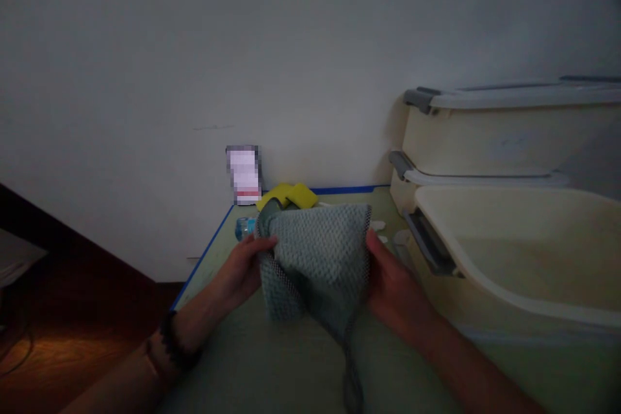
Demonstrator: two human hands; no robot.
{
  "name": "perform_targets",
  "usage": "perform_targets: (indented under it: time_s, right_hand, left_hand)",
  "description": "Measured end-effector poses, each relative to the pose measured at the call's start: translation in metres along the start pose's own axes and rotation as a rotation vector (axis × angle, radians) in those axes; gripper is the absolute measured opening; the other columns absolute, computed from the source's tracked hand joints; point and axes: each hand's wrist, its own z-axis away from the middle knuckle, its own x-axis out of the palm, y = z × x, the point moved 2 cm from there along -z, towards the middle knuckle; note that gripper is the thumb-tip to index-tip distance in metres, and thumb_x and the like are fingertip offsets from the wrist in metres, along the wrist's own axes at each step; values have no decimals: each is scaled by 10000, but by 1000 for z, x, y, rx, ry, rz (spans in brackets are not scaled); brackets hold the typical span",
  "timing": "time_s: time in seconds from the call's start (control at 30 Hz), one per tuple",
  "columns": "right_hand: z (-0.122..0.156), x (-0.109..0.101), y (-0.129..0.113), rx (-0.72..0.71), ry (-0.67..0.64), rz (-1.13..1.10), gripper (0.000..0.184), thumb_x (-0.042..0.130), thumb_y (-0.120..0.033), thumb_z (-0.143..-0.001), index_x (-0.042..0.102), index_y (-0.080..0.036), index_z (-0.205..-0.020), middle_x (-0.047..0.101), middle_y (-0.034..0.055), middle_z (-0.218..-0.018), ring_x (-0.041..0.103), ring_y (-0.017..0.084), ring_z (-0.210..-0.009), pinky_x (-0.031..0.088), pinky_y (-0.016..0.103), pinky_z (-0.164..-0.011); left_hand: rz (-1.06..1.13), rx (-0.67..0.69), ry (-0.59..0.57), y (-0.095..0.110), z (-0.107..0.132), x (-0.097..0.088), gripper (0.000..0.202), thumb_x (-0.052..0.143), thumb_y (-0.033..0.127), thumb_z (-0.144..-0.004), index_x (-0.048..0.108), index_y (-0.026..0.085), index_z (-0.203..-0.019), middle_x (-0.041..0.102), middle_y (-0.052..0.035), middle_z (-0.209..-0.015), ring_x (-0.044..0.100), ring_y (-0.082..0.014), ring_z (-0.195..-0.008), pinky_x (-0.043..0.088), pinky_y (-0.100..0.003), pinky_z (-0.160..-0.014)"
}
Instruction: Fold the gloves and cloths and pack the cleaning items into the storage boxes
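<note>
A grey-green waffle-textured cloth (pixel 317 252) is held up in front of me over a pale green table (pixel 272 369). My left hand (pixel 242 272) pinches its left edge, thumb on top. My right hand (pixel 391 281) grips the right edge with fingers behind the fabric. A loose corner of the cloth hangs down towards me onto the table. A dark bracelet sits on my left wrist.
Cream plastic tubs (pixel 509 136) with grey handles are stacked at the right, and an open cream tub (pixel 524 252) is nearest. A yellow object (pixel 288 195) and a blue-capped bottle (pixel 244 228) lie behind the cloth by the white wall. Blue tape edges the table; dark floor lies left.
</note>
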Motion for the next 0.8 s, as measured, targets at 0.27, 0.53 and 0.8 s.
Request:
perform_targets:
  time_s: [0.27, 0.53, 0.8]
  right_hand:
    - [0, -7, 6, 156, -27, 361, 259, 715, -334, -706, 715, -237, -946, 714, 50, -1009, 615, 264, -1020, 441, 415, -891]
    - [-5, -10, -23, -19, 162, 367, 255, 660, -423, -732, 724, -188, -810, 714, 26, -751, 640, 232, -786, 451, 338, -735]
    - [1, 0, -28, 69, -70, 58, 376, 715, -416, -657, 686, -196, -961, 703, 61, -851, 635, 230, -847, 464, 365, -782]
  left_hand:
    - [-110, -52, 44, 8, -4, -8, 227, 484, 36, -596, 636, 102, -752, 671, -64, -612, 659, -217, -577, 548, -306, -539]
    - [-455, 305, 185, 39, -2, -27, 95, 617, 81, -608, 614, 156, -550, 582, 45, -495, 517, -107, -466, 407, -178, -447]
    - [-469, 11, 40, 33, -7, -37, 215, 712, 226, -623, 675, 155, -823, 689, -28, -671, 634, -182, -565, 524, -294, -562]
